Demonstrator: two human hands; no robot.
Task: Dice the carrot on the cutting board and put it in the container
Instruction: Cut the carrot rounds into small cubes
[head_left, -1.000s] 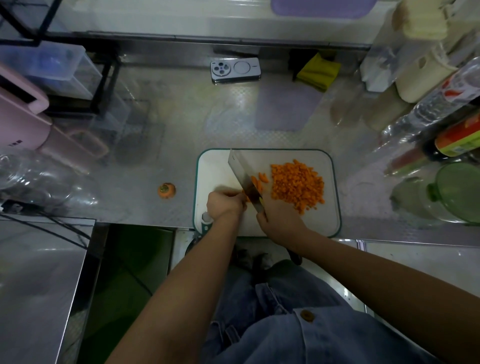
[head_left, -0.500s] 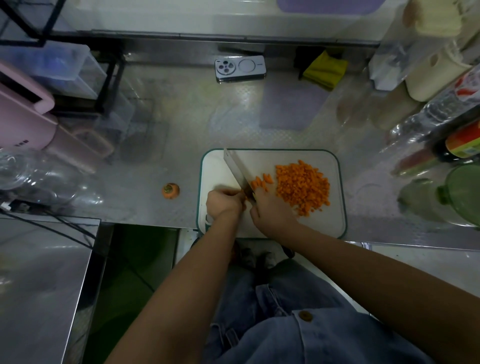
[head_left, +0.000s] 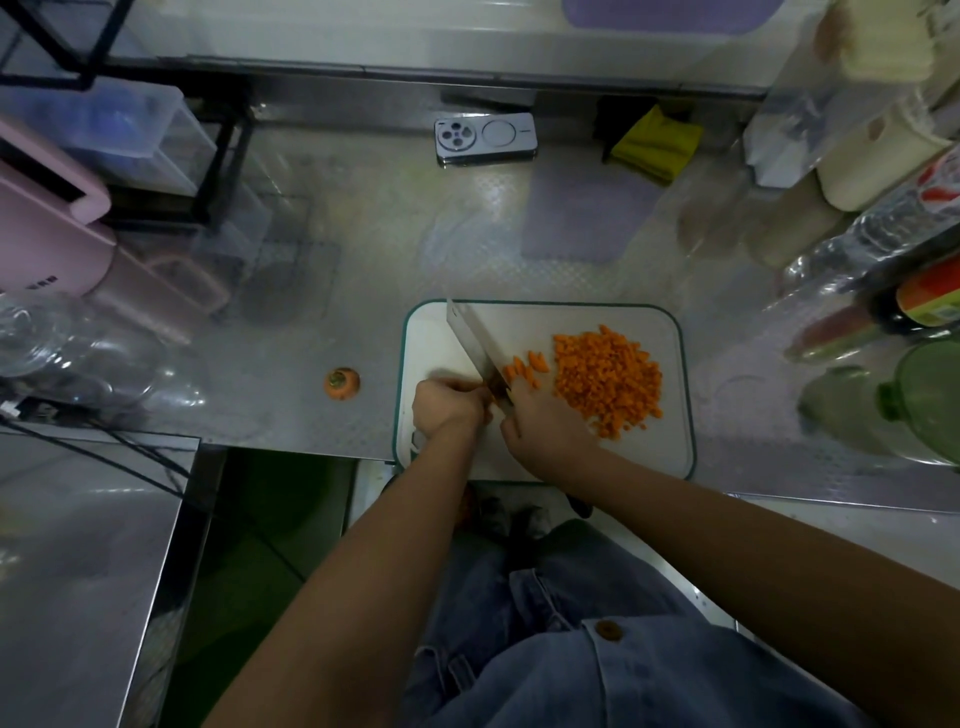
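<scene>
At the near edge, a denim lap (head_left: 597, 670) and two bare forearms reach up onto the white cutting board (head_left: 597, 462), which lies on the metal counter (head_left: 363, 249). The left hand (head_left: 447, 408) has its fingers curled down tight and bunched together, knuckles against the blade, holding the carrot stub (head_left: 490, 401), which is mostly hidden under the hand. The right hand (head_left: 545, 431) is wrapped round the handle of the knife (head_left: 475, 343); the handle itself is covered, and the blade slants up and left with its edge on the board. A few loose pieces (head_left: 524, 366) lie just right of the blade. The diced carrot (head_left: 608, 379) is heaped on the right half of the board, beside the right hand. The carrot top (head_left: 342, 383) sits on the counter left of the board. Green bottle (head_left: 930, 400) at the right edge, pink appliance (head_left: 47, 234) at far left. A phone (head_left: 485, 139) and a yellow cloth (head_left: 657, 143) are at the back. Which thing is the container, cannot tell.
</scene>
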